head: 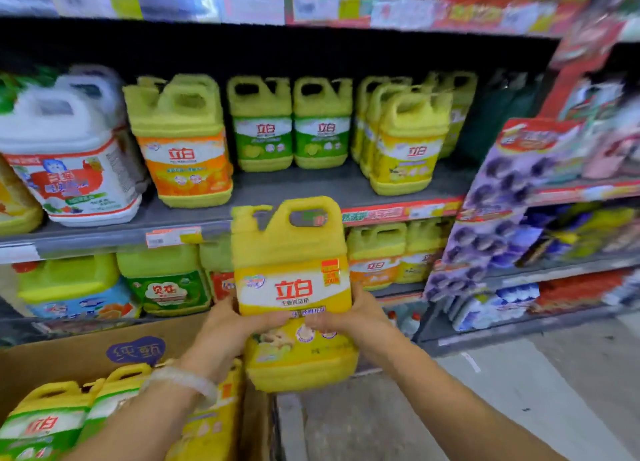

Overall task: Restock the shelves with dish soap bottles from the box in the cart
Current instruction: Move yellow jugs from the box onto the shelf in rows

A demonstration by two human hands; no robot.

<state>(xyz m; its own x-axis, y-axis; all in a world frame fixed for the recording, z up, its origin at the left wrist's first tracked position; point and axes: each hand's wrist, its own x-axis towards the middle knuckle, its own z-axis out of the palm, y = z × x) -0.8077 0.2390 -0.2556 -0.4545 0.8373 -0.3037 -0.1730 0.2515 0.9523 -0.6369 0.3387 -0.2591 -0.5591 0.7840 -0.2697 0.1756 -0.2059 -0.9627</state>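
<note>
I hold a yellow dish soap bottle (pixel 294 277) upright in front of the shelves, just below the middle shelf's edge. My left hand (pixel 235 325) grips its left side and my right hand (pixel 349 322) grips its right side, thumbs across the label. Below left, the open cardboard box (pixel 86 353) holds several more bottles (pixel 45 422) with yellow tops. On the middle shelf (pixel 311 187) stand yellow bottles with the same label (pixel 405 145), with bare shelf in front of the green-label bottles (pixel 294 125).
White and orange-label jugs (pixel 69 156) fill the shelf's left part. A lower shelf holds more bottles (pixel 166 280). A purple product display (pixel 495 211) juts out at the right. Grey floor (pixel 519 374) lies at the lower right.
</note>
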